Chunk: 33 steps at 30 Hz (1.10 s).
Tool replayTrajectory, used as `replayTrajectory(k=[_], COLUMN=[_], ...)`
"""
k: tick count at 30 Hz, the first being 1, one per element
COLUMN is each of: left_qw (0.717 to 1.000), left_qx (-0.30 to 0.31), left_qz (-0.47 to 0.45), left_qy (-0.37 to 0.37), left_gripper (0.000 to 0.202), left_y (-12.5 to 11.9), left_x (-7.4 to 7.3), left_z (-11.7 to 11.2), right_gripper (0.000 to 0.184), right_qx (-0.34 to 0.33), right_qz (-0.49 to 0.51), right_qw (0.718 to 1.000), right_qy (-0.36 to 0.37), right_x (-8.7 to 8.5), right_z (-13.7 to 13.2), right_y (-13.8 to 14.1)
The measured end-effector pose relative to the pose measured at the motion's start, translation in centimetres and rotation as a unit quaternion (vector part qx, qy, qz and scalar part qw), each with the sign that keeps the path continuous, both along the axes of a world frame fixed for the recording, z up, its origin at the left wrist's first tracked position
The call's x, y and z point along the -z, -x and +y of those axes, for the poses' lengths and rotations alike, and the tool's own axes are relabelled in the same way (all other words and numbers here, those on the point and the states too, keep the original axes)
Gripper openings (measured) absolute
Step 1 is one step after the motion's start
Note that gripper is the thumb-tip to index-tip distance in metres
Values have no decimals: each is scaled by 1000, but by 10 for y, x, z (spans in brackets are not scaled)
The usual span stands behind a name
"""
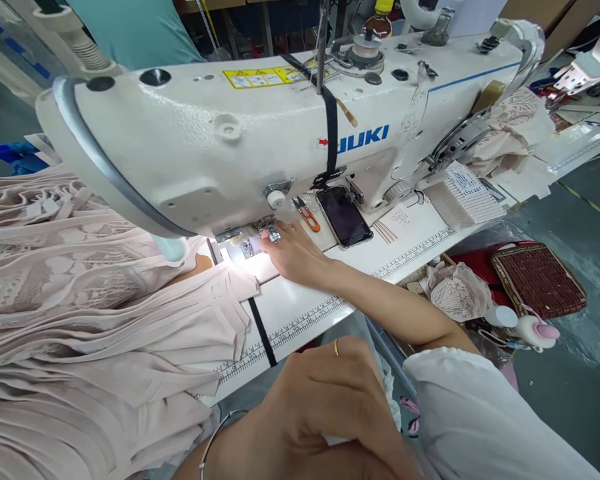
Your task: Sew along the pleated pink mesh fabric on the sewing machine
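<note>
My right hand [293, 252] reaches under the head of a white Juki sewing machine [220, 133]. Its fingertips are drawn together at the presser foot [269, 230] above the lit needle plate [250, 248]; what they pinch is too small to see. My left hand [320, 407] is low in front, its back toward me and its fingers curled in. It wears a ring and a thin bangle. A bit of white shows under the fingers. Pale pink lace and pleated fabric [80, 313] lies piled on the left, reaching up to the needle plate.
Orange thread snips [306, 215] and a dark phone [343, 216] lie on the white table [330, 280] behind my right hand. A ruler strip [300, 323] runs along the table's front edge. A stack of labels [463, 193] sits right. A woven mat [537, 279] and cloth bundle [455, 290] lie below.
</note>
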<state>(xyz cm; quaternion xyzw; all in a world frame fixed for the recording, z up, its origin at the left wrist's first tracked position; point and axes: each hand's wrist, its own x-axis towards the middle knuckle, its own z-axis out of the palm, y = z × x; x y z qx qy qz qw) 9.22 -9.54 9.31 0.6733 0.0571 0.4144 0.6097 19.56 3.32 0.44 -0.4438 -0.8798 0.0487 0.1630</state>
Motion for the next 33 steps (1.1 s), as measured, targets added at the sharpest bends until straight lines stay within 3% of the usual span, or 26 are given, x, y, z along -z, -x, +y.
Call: replayTrajectory(k=[7, 10, 13, 14, 18, 24, 29, 33], left_qw=[1000, 997, 997, 998, 999, 998, 996, 999], left_qx=[-19, -28, -14, -3, 29, -27, -30, -10], left_qz=[14, 72, 71, 60, 29, 27, -3, -8], left_qy=[-3, -22, -8, 7, 29, 57, 79, 51], left_gripper=[36, 17, 6, 8, 48, 11, 13, 21], left_y=[2, 2, 3, 3, 5, 5, 6, 4], left_x=[-1, -5, -3, -1, 3, -6, -8, -7], left_z=[5, 1, -4, -5, -3, 1, 0, 0], right_gripper=[30, 30, 31, 31, 32, 29, 30, 31], right_qx=[-4, -4, -2, -2, -5, -2, -4, -8], right_qz=[-19, -27, -33, -32, -20, -8, -18, -8], right_qw=[1000, 999, 999, 999, 1000, 1000, 1000, 1000], right_qy=[-18, -26, -26, -24, -13, 2, -1, 0], right_x=[0, 1, 1, 1, 0, -1, -1, -1], right_z=[0, 0, 0, 0, 0, 0, 0, -1], right_y=[0, 0, 0, 0, -1, 0, 0, -1])
